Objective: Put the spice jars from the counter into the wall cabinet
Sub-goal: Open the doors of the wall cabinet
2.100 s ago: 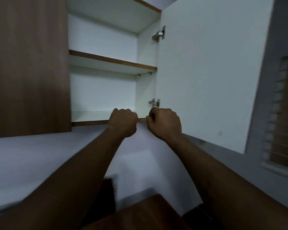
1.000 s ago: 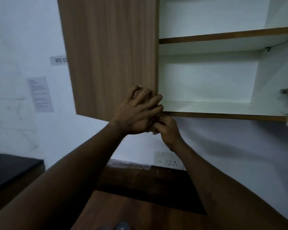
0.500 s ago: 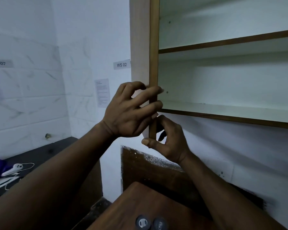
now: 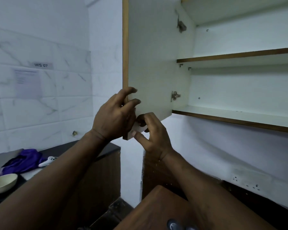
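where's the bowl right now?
In the head view, the cream bowl sits at the far lower left on the dark counter, just below the purple cloth and the white controller.

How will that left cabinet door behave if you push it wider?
Probably stiff: the cabinet door is a flat panel, unlikely to flex. It should swing on its hinges. The left hand and right hand hold its lower corner, far from the hinges, so a light push likely suffices.
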The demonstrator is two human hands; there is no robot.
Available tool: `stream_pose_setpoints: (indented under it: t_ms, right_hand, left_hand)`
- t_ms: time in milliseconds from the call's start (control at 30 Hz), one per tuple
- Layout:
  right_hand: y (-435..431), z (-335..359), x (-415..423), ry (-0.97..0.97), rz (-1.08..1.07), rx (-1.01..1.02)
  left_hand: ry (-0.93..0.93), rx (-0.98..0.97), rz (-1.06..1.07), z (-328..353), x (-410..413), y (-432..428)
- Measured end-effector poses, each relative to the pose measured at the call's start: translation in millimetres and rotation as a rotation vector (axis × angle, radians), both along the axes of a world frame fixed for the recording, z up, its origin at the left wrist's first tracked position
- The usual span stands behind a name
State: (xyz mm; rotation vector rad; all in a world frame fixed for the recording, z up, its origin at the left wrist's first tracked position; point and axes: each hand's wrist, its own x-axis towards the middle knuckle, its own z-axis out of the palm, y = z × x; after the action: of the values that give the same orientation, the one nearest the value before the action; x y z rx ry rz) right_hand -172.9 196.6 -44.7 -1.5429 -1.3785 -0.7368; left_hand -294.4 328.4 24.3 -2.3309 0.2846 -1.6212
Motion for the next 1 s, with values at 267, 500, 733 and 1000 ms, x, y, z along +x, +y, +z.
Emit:
stream_pose_setpoints:
  t_ms: [267, 500, 733, 1000]
  right_hand:
    - [76, 0, -20, -0.016, -0.186, -0.173]
    - [102, 16, -31, 0.018, -0.303, -0.176]
    - [97, 20, -33, -0.033, -0.362, -0.238]
    - [55, 30, -17, -0.005, -0.413, -0.300]
  left_hand:
    - [0.172, -0.113, 0.361, -8, -14, 68]
    - [0.214, 0.008, 0.541, -33, -19, 90]
    - [0.192, 0.127, 0.520, -38, -18, 90]
    - [0.289, 0.074, 0.555, -18, -2, 50]
